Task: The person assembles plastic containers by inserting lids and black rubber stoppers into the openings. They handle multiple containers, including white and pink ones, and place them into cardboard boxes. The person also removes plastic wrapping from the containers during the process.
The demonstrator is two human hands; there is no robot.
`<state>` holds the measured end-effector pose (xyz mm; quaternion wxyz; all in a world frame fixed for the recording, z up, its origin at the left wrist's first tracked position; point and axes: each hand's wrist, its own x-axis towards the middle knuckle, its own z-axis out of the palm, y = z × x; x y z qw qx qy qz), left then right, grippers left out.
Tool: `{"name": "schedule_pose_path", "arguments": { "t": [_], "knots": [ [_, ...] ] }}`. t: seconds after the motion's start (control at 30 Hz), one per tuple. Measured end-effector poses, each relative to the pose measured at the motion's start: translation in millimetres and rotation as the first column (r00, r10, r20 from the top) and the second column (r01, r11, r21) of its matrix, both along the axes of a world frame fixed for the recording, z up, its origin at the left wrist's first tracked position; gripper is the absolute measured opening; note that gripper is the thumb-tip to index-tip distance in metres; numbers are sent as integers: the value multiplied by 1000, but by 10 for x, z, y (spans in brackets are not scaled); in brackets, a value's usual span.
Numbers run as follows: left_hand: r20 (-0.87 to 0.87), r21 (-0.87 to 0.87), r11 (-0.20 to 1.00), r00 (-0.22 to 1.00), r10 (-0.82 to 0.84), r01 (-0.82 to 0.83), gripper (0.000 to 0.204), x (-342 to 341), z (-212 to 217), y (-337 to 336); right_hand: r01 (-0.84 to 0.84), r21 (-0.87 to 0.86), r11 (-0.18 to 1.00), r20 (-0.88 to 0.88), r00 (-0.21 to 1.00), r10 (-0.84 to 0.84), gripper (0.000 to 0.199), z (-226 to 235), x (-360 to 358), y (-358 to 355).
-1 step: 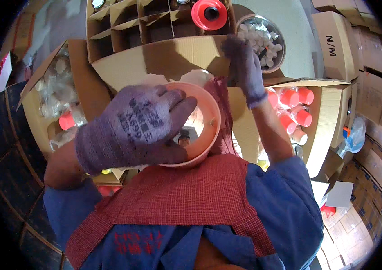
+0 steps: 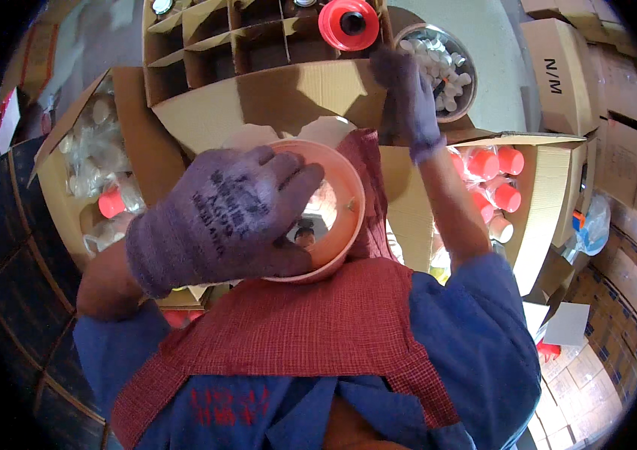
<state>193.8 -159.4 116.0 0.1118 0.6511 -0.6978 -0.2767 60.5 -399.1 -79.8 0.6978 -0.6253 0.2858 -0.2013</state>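
Left hand (image 2: 221, 217), grey knit glove, grasping round orange plastic lid (image 2: 337, 217) at centre. Right hand (image 2: 406, 97), gloved, fingers curled, reaching to 1 o'clock, at rim of metal bowl of small white pieces (image 2: 450, 71); grasp cannot tell.

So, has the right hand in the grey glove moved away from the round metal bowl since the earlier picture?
No. The grey-gloved right hand reaches the same spot at the rim of the round metal bowl in both pictures.

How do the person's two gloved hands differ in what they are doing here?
The left hand is close to the camera, spread over an orange bowl-shaped lid and gripping it; the right hand is stretched far forward, fingers reaching into a metal bowl of small white pieces, its grip unclear. Both wear the same purple knit gloves.
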Motion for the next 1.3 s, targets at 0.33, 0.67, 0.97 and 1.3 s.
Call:
{"name": "schedule_pose_path", "arguments": {
  "t": [0.33,0.67,0.97,1.3],
  "knots": [
    [-386,-177,941,900,203,-288,59,150,-437,178,-539,-731,419,-660,713,-235,40,-992,1183,-686],
    [-153,-662,642,908,390,-387,50,-92,-214,-434,-118,101,988,217,972,94,48,335,506,105],
    [-379,-830,370,909,175,-418,61,-504,386,184,-202,-225,953,263,929,260,49,1468,34,960],
    [266,-955,229,885,381,188,67,-683,369,392,-447,-250,859,111,868,484,52,1995,-218,1363]
  ]
}}
